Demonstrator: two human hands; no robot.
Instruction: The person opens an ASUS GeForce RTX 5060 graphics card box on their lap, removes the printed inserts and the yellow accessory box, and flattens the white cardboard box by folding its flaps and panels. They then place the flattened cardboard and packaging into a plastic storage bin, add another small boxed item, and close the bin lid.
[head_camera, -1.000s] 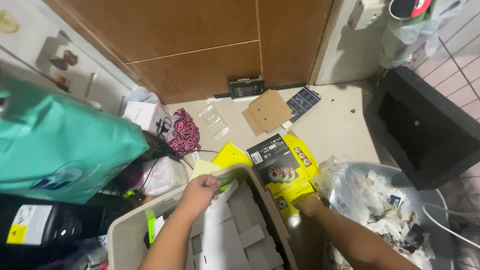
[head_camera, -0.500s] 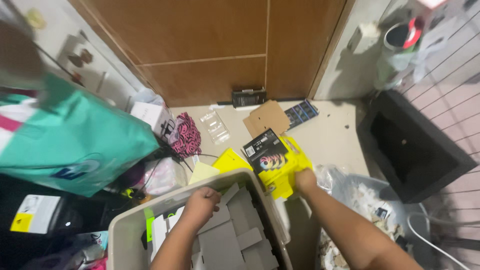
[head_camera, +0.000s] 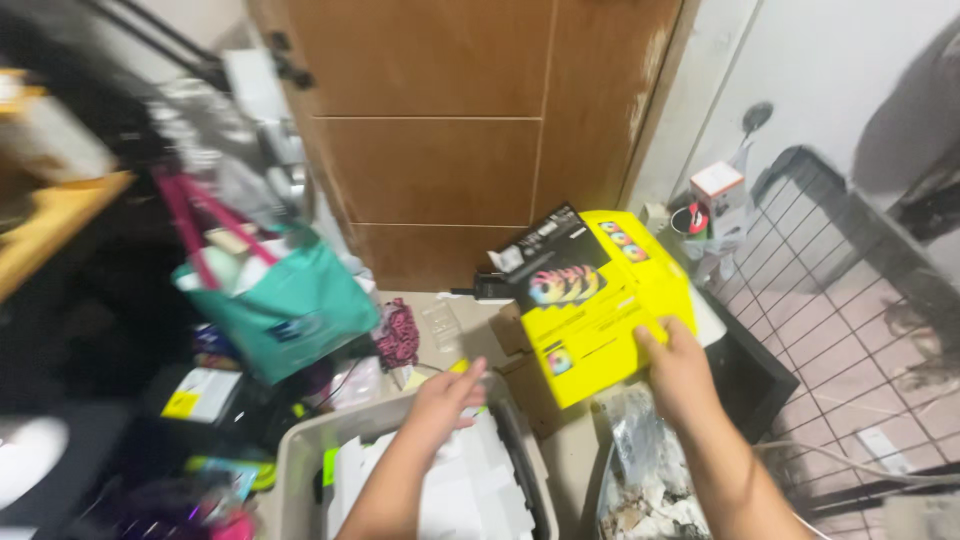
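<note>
1. Right hand (head_camera: 678, 372) grips the lower right edge of a yellow box (head_camera: 598, 300), thumb on its face; the box is lifted, tilted, in front of the wooden door (head_camera: 470, 140).
2. Left hand (head_camera: 444, 398) hovers open, fingers loosely spread, over the grey bin (head_camera: 300, 470) at its far rim.
3. Teal bag (head_camera: 285, 305) hangs left of the bin; wire fence (head_camera: 850, 300) stands at right.

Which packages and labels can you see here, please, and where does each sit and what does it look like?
Yellow and black box: flat rectangle, raised in the right hand before the wooden door.
Small white and red box: cube, at right by the wall.
White and yellow label: rectangle, low at left on dark clutter.
Grey bin: under the left hand, holding white pieces.
</note>
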